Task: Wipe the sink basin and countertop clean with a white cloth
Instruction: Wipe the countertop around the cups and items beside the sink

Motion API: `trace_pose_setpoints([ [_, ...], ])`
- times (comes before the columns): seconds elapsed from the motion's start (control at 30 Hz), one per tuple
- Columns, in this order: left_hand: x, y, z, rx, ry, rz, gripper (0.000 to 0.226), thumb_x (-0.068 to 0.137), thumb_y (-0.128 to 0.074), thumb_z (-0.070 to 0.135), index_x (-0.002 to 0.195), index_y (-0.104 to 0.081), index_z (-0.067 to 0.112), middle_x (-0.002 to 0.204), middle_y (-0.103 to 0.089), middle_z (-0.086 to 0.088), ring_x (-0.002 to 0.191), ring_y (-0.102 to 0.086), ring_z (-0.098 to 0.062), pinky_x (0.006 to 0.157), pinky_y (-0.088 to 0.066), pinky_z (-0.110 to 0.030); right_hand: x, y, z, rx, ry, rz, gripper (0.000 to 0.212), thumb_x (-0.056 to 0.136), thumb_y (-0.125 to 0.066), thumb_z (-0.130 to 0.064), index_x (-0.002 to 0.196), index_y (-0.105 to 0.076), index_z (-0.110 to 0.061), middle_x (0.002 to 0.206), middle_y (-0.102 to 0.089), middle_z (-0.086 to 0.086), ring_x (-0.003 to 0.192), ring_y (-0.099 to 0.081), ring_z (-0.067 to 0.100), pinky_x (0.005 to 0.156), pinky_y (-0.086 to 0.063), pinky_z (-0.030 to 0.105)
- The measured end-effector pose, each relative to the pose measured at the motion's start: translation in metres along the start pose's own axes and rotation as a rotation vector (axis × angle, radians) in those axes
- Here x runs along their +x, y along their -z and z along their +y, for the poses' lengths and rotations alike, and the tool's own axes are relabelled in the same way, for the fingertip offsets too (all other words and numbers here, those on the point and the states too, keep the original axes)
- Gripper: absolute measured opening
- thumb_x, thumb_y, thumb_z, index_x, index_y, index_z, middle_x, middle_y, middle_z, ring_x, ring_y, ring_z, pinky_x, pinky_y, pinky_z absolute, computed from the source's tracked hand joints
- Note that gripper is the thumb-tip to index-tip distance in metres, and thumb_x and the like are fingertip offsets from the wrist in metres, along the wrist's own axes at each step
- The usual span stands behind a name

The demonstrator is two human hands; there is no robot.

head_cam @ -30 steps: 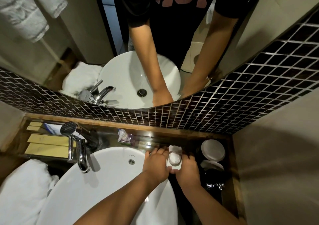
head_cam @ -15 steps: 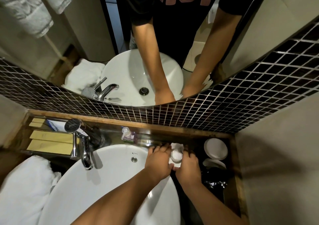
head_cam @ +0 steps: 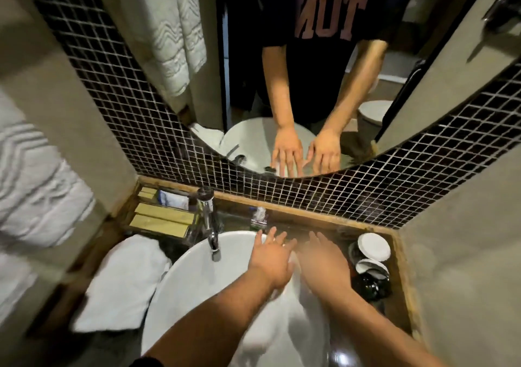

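The round white sink basin (head_cam: 197,282) fills the lower middle, set in a dark countertop (head_cam: 397,307) with a wooden edge. My left hand (head_cam: 270,259) and my right hand (head_cam: 324,259) hover side by side over the basin's far right rim. Both have their fingers spread, and the mirror reflection shows them the same way. Under and below the hands a blurred white shape (head_cam: 298,318) lies across the rim; it may be the white cloth, but I cannot tell for sure. A folded white towel (head_cam: 121,282) rests on the counter left of the basin.
A chrome faucet (head_cam: 210,225) stands at the basin's back left. Behind it are a tray of packets (head_cam: 160,220) and a small bottle (head_cam: 258,217). White dishes (head_cam: 372,247) and dark items sit at the right corner. Walls close in on both sides.
Both hands were pressed on a small white item behind the basin. They have let go, drawn back and spread open. The view has tilted up and moved closer.
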State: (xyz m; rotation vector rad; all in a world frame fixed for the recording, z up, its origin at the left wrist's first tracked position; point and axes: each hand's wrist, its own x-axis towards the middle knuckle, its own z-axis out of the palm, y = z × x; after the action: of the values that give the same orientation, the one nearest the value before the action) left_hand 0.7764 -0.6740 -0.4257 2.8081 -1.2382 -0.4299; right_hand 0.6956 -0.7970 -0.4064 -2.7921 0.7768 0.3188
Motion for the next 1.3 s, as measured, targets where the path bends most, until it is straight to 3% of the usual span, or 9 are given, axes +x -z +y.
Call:
trace_pose_setpoints([
  [0.3,-0.096,0.023,-0.083,0.001,0.081,0.052,0.055,0.098,-0.036,0.043,0.152,-0.031,0.030,0.161,-0.027,-0.005,0.149,-0.013,-0.029,0.118,-0.005,-0.057,-0.060,-0.005,-0.122,0.001,0.118,-0.019,0.062,0.100,-0.036,-0.050,0.156,-0.031,-0.022,0.161,-0.036,0.005,0.145,-0.035,0.026,0.119,-0.028,0.041],
  [0.4,-0.133,0.013,-0.114,-0.036,0.187,0.072,0.054,0.097,-0.042,0.042,0.150,-0.035,0.032,0.159,-0.031,-0.002,0.147,-0.019,-0.026,0.117,-0.008,-0.057,-0.071,-0.021,-0.167,-0.056,0.198,-0.118,0.047,0.100,-0.037,-0.043,0.139,-0.053,-0.022,0.138,-0.061,0.006,0.122,-0.058,0.028,0.100,-0.047,0.039],
  [0.5,-0.170,-0.006,-0.154,-0.065,0.347,0.052,0.054,0.094,-0.047,0.043,0.146,-0.039,0.032,0.155,-0.037,-0.001,0.142,-0.028,-0.025,0.115,-0.011,-0.053,-0.079,-0.043,-0.220,-0.117,0.375,-0.217,0.033,0.099,-0.040,-0.034,0.122,-0.061,-0.022,0.118,-0.070,0.005,0.106,-0.066,0.027,0.085,-0.052,0.036],
  [0.63,-0.214,-0.037,-0.205,-0.121,0.578,0.061,0.046,0.091,-0.046,0.040,0.136,-0.051,0.031,0.146,-0.047,-0.001,0.133,-0.040,-0.026,0.106,-0.028,-0.048,-0.080,-0.075,-0.290,-0.109,0.526,-0.265,0.036,0.095,-0.049,-0.028,0.129,-0.059,-0.021,0.123,-0.067,0.007,0.110,-0.063,0.029,0.086,-0.051,0.036],
  [0.73,-0.234,-0.061,-0.234,-0.188,0.687,0.092,0.049,0.082,-0.050,0.043,0.126,-0.062,0.028,0.141,-0.054,-0.007,0.123,-0.052,-0.033,0.095,-0.038,-0.049,-0.070,-0.098,-0.325,-0.111,0.588,-0.306,0.055,0.087,-0.067,-0.027,0.140,-0.053,-0.024,0.141,-0.054,0.006,0.124,-0.052,0.030,0.096,-0.051,0.039],
  [0.87,-0.240,-0.092,-0.263,-0.127,0.712,0.003,0.068,0.084,-0.050,0.061,0.146,-0.031,0.040,0.161,-0.022,-0.001,0.144,-0.021,-0.036,0.112,-0.026,-0.052,-0.032,-0.122,-0.345,-0.206,0.682,-0.237,0.057,0.089,-0.063,-0.017,0.144,-0.048,-0.023,0.153,-0.039,0.009,0.131,-0.040,0.034,0.104,-0.046,0.040],
  [1.0,-0.231,-0.115,-0.278,-0.173,0.679,0.061,0.074,0.082,-0.046,0.072,0.147,-0.027,0.043,0.164,-0.015,-0.003,0.145,-0.017,-0.038,0.110,-0.026,-0.054,-0.001,-0.138,-0.352,-0.170,0.645,-0.226,0.042,0.088,-0.059,-0.017,0.130,-0.061,-0.022,0.132,-0.054,0.010,0.115,-0.052,0.035,0.096,-0.050,0.041],
  [1.1,-0.220,-0.122,-0.280,-0.215,0.704,0.050,0.073,0.084,-0.048,0.070,0.148,-0.020,0.048,0.164,-0.006,0.000,0.147,-0.007,-0.035,0.114,-0.019,-0.056,0.005,-0.146,-0.348,-0.120,0.677,-0.272,0.053,0.079,-0.071,-0.014,0.130,-0.060,-0.021,0.135,-0.050,0.010,0.114,-0.054,0.037,0.099,-0.049,0.042],
  [1.3,-0.237,-0.136,-0.265,-0.224,0.804,0.011,0.057,0.083,-0.065,0.043,0.136,-0.043,0.038,0.161,-0.020,0.001,0.145,-0.013,-0.030,0.114,-0.023,-0.050,0.010,-0.148,-0.333,-0.153,0.820,-0.201,0.042,0.090,-0.063,-0.015,0.131,-0.060,-0.019,0.139,-0.056,0.010,0.122,-0.052,0.033,0.103,-0.045,0.038],
])
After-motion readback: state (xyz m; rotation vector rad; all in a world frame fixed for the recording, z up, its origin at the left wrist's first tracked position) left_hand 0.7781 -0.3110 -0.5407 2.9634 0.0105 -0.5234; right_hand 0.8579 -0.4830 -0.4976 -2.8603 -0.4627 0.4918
